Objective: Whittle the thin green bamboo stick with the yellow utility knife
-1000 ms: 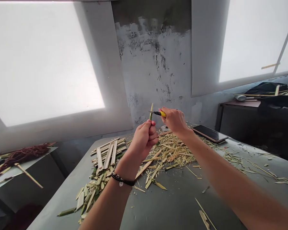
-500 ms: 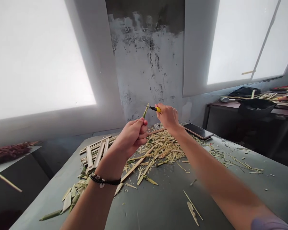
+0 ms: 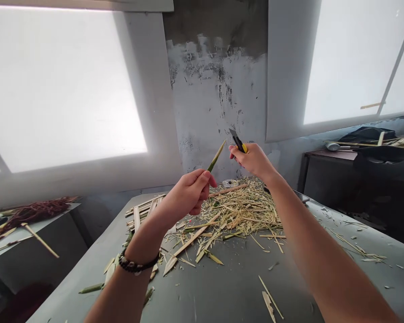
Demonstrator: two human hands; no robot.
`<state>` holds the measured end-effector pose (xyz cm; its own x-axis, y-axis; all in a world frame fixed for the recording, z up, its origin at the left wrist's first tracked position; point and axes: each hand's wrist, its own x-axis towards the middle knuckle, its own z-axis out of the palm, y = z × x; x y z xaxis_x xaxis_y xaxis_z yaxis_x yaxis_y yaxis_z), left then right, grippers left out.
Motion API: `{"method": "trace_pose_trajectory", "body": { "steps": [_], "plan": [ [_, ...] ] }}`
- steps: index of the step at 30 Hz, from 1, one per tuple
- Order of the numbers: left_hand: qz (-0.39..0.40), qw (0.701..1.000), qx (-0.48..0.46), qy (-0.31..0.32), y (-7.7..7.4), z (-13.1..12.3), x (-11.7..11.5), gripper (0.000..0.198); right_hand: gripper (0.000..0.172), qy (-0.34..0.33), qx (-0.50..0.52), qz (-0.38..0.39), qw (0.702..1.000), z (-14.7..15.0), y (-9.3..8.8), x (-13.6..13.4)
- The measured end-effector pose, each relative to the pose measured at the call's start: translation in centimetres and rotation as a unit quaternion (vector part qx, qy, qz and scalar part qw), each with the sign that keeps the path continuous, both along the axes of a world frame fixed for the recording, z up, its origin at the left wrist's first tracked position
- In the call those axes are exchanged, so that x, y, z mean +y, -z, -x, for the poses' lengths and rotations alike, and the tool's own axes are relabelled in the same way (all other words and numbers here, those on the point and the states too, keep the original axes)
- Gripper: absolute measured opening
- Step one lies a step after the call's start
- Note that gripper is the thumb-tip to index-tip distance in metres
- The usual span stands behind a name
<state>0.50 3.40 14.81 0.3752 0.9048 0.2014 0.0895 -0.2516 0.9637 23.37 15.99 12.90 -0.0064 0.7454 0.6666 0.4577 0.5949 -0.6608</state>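
Observation:
My left hand is closed round the lower end of a green bamboo strip, whose pale, pointed tip slants up to the right. In my right hand is a yellow and black utility knife, its blade out and tilted up to the left. Blade and strip are a small gap apart. Below both hands, a heap of thin shavings covers the far part of the grey table. Part of the strip is hidden inside my left fist.
Split bamboo pieces are stacked at the table's left. A clear round spool stands by the wall. My right forearm partly covers a phone. Side tables left and right carry more strips, a dark red bundle and a black bag.
The knife has come away from the strip's tip, moving right and turning blade upward. More of the strip's pale point shows. The whole view has shifted a little to the left.

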Motion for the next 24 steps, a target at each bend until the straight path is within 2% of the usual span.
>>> {"method": "trace_pose_trajectory", "body": {
  "steps": [2, 4, 7, 9, 11, 13, 15, 18, 24],
  "plan": [
    [-0.044, 0.996, 0.082, 0.017, -0.7, 1.3, -0.4, 0.03, 0.044, -0.154, 0.011, 0.056, 0.986, 0.7, -0.9, -1.6],
    [-0.071, 0.986, 0.145, 0.037, -1.2, 2.6, -0.8, 0.03, 0.041, -0.262, 0.056, 0.091, 0.959, 0.9, -1.4, -2.9],
    [-0.082, 0.976, 0.197, 0.044, -1.6, 4.2, -1.1, 0.031, 0.039, -0.368, 0.142, 0.12, 0.911, 0.8, -1.7, -3.9],
    [-0.08, 0.972, 0.216, 0.036, -1.8, 4.9, -1.2, 0.03, 0.037, -0.409, 0.153, 0.122, 0.891, 0.9, -1.9, -4.4],
    [-0.079, 0.969, 0.232, 0.021, -2.0, 5.4, -1.4, 0.03, 0.037, -0.414, 0.093, 0.121, 0.897, 1.1, -2.1, -5.1],
    [-0.078, 0.967, 0.244, 0.004, -2.2, 5.9, -1.8, 0.029, 0.038, -0.393, -0.007, 0.122, 0.911, 1.1, -2.5, -6.1],
    [-0.073, 0.966, 0.248, -0.013, -2.5, 6.3, -2.2, 0.027, 0.039, -0.38, -0.086, 0.124, 0.912, 1.1, -2.8, -7.0],
    [-0.067, 0.968, 0.238, -0.028, -3.0, 6.8, -2.7, 0.023, 0.041, -0.386, -0.131, 0.126, 0.904, 0.8, -3.2, -7.8],
    [-0.072, 0.965, 0.251, -0.023, -3.2, 6.6, -3.2, 0.02, 0.031, -0.372, -0.194, 0.12, 0.9, 0.6, -3.5, -8.6]
  ]
}}
